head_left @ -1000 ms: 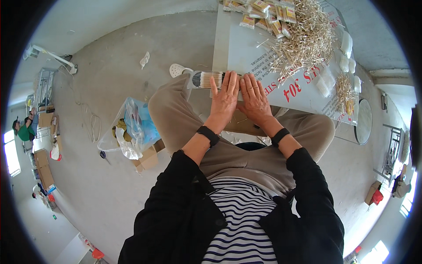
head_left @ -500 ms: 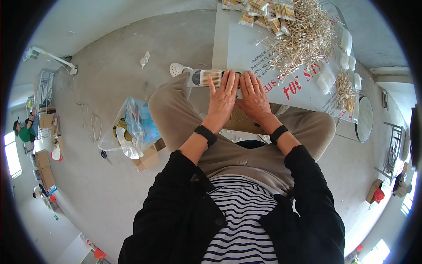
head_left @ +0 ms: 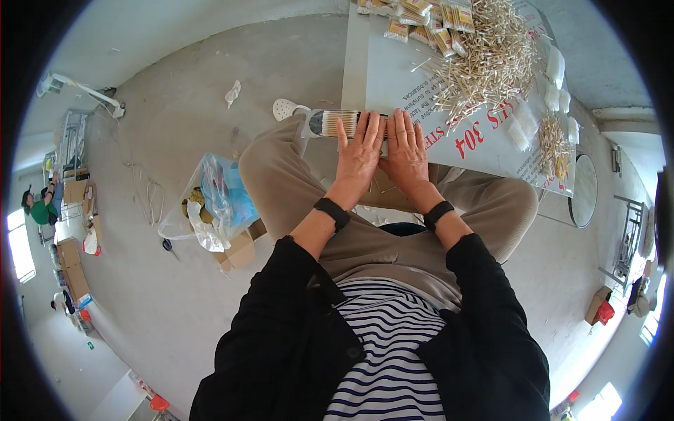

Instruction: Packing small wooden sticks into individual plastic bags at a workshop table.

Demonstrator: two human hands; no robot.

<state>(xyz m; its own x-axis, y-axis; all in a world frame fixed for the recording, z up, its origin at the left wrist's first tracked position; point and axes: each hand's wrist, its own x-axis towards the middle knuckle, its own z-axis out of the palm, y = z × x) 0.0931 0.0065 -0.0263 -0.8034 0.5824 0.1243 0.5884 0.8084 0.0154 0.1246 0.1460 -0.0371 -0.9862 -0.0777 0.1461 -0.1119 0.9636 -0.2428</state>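
Note:
A row of cotton swabs (head_left: pixel 342 123) lies side by side in a dark, flat holder, with clear plastic (head_left: pixel 306 125) around its left end. My left hand (head_left: pixel 359 156) rests flat over the right part of that row, its long fingers stretched forward and its thumb side hidden. Beside it, almost touching, lies my right hand (head_left: pixel 408 156), fingers also straight and flat over the holder's right end. What sits right under both palms is hidden. Past my right hand, a large heap of loose cotton swabs (head_left: pixel 491 59) covers the far part of the sheet-topped table (head_left: pixel 393 77).
Filled swab packets (head_left: pixel 421 19) lie left of the heap. Clear empty-looking bags (head_left: pixel 522 126) and a smaller swab pile (head_left: pixel 553 144) are at the table's right. On the floor to the left stand a plastic bag (head_left: pixel 223 196), a cardboard box (head_left: pixel 239 254) and scissors (head_left: pixel 168 245).
My left hand has shifted slightly right along the holder, and the gap between my two hands has narrowed. The swabs and the table things look the same.

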